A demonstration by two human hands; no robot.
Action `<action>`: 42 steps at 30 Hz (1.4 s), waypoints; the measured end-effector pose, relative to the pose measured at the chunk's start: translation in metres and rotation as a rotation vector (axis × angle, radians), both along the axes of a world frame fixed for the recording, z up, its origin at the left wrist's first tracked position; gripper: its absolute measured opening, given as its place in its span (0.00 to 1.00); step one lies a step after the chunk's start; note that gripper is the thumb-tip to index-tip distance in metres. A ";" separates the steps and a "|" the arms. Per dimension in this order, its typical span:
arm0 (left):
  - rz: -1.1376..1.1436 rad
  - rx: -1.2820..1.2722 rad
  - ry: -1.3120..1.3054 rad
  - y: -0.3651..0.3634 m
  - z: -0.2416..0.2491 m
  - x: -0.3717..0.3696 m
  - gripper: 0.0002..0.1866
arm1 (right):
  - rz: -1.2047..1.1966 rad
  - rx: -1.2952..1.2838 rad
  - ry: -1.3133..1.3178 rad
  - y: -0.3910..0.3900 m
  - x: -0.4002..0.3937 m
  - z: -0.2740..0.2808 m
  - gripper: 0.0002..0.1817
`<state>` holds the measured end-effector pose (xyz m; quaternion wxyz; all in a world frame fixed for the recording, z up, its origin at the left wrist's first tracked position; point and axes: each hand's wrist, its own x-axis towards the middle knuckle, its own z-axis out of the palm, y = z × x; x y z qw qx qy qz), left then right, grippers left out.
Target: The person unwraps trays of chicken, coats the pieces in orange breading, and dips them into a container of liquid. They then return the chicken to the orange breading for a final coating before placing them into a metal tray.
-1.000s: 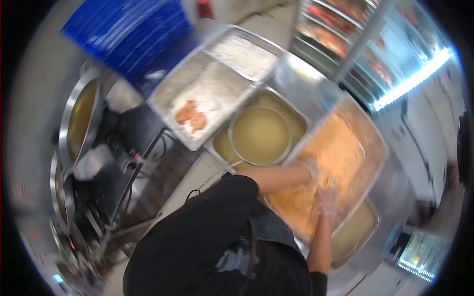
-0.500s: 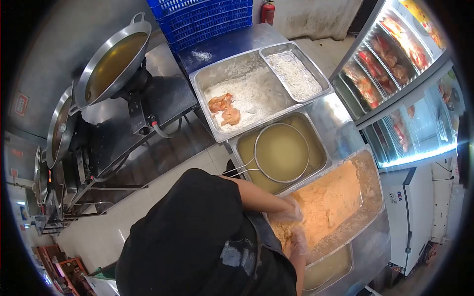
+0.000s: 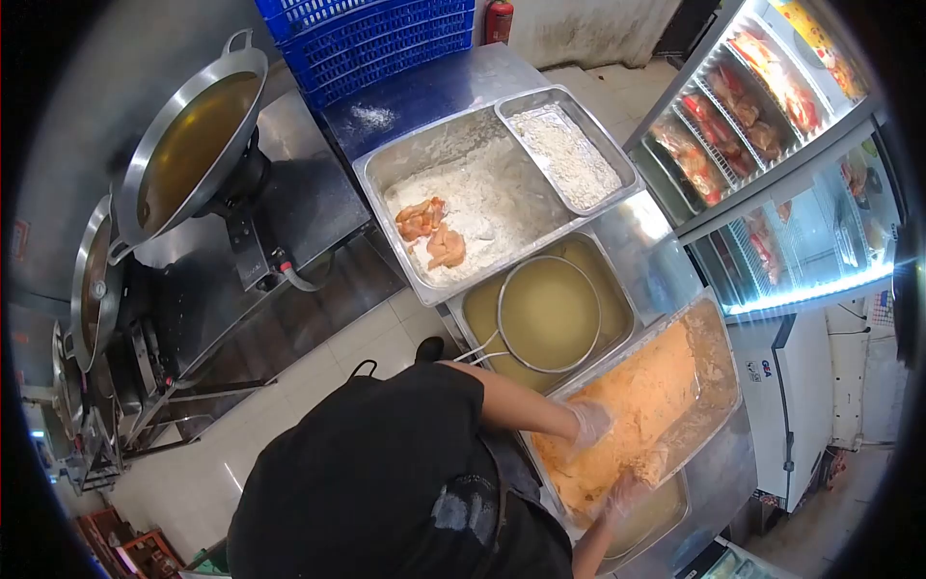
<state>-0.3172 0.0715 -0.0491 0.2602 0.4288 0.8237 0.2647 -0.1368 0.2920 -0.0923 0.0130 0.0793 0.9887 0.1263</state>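
Observation:
My left hand [image 3: 590, 425], in a clear glove, reaches into the orange breading [image 3: 656, 372] in a metal tray; its fingertips are hidden. Nearer the tray's lower edge, my gloved right hand [image 3: 631, 489] is closed around a pale, crumb-coated lump that I cannot make out clearly. Beside this tray, a round strainer [image 3: 499, 318] sits in a pan of yellowish liquid [image 3: 612, 280]. Two pieces of raw meat [image 3: 446, 247] lie on white flour [image 3: 502, 207] in the large tray beyond.
A smaller flour tray [image 3: 569, 159] rests on the large tray's far end. Woks of oil [image 3: 193, 145] stand on burners at the left. Blue crates [image 3: 376, 48] are at the back, a lit display fridge [image 3: 762, 125] at the right. Another liquid pan [image 3: 656, 521] is partly under the breading tray.
My hands have moved apart: the left towards the upper side of the breading, the right out to the lower edge with a coated lump. The view has shifted slightly.

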 end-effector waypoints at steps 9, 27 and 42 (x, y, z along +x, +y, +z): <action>-0.507 -0.290 0.196 -0.021 -0.033 0.028 0.13 | -0.581 0.057 -0.572 -0.080 -0.115 0.095 0.28; -0.311 0.106 0.084 -0.046 -0.012 0.026 0.14 | -1.062 -2.609 0.122 -0.387 -0.519 0.075 0.19; -0.122 0.409 0.082 -0.059 -0.003 0.018 0.15 | 0.095 -1.171 0.901 -0.335 -0.503 0.139 0.22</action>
